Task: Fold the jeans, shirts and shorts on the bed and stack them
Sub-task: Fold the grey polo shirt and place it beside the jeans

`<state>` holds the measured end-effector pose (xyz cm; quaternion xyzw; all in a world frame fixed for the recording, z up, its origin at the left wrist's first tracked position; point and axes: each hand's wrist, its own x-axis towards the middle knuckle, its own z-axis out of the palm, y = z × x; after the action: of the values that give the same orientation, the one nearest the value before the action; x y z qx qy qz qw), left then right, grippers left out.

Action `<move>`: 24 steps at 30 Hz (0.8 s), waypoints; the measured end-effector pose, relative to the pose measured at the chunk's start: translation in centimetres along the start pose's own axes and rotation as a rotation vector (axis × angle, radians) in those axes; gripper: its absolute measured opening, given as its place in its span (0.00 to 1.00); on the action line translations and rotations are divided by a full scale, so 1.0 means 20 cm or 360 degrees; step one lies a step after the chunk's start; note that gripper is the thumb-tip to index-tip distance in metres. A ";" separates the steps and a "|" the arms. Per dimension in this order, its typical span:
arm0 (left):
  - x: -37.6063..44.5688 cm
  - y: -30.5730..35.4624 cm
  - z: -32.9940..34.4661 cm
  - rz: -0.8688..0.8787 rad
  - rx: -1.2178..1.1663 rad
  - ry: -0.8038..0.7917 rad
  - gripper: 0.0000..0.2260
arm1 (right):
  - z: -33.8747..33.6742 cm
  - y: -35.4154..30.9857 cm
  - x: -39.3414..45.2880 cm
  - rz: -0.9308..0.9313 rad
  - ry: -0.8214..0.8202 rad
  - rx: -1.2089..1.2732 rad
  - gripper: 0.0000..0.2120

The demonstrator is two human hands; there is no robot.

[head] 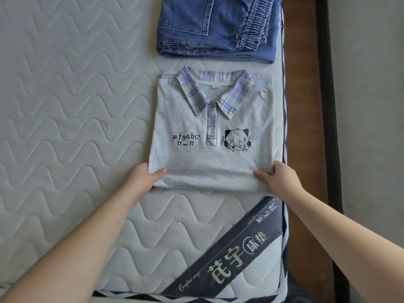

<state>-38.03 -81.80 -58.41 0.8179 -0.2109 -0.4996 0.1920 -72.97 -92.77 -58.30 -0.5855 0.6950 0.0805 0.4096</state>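
The folded grey polo shirt (209, 136) lies on the mattress (65, 106) directly ahead of both hands, collar away; left hand (144, 178) and right hand (277, 178) each pinch a near corner, equally close. Folded jeans (214, 29) sit just beyond the collar, likely the stacking spot

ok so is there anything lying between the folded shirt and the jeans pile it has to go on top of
Nothing visible does. Both hands, left hand and right hand, grip the near corners of the shirt. Only a bare strip of mattress separates it from the folded jeans just beyond its collar, and nothing lies on the jeans.
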 end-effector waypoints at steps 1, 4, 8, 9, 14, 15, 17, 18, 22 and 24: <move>-0.02 0.00 0.02 0.0023 0.0101 0.0069 0.08 | 0.03 0.01 -0.02 0.0017 0.0038 -0.0014 0.21; -0.09 0.02 0.08 0.0158 0.0553 0.0584 0.17 | 0.08 -0.01 -0.10 0.0059 0.0378 0.0076 0.25; -0.16 0.09 0.18 0.1092 0.1013 0.0966 0.17 | 0.19 -0.10 -0.18 -0.0431 0.0832 -0.0075 0.26; -0.15 0.12 0.23 0.1292 0.1061 0.0887 0.19 | 0.23 -0.14 -0.18 -0.0591 0.0808 -0.0121 0.25; -0.05 0.22 0.49 0.1296 0.1225 0.0600 0.23 | 0.39 -0.38 -0.07 -0.0985 0.0578 -0.0382 0.27; -0.01 0.20 0.53 0.1219 0.1300 0.0590 0.23 | 0.42 -0.40 -0.03 -0.1003 0.0523 -0.0434 0.27; 0.05 0.14 0.58 0.1126 0.1406 0.0636 0.24 | 0.47 -0.39 0.02 -0.1032 0.0459 -0.0591 0.27; 0.06 0.11 0.59 0.1130 0.1414 0.0668 0.24 | 0.49 -0.38 0.04 -0.1038 0.0469 -0.0652 0.27; 0.12 0.07 0.56 0.1203 0.1486 0.0655 0.26 | 0.48 -0.32 0.09 -0.1019 0.0516 -0.0754 0.29; 0.13 0.04 0.49 0.1155 0.1503 0.0661 0.28 | 0.41 -0.23 0.12 -0.0969 0.0498 -0.0816 0.31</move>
<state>-45.84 -84.77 -64.01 0.7707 -0.6312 -0.0865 0.0044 -64.94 -91.24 -63.51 -0.8520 0.5016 0.0362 0.1454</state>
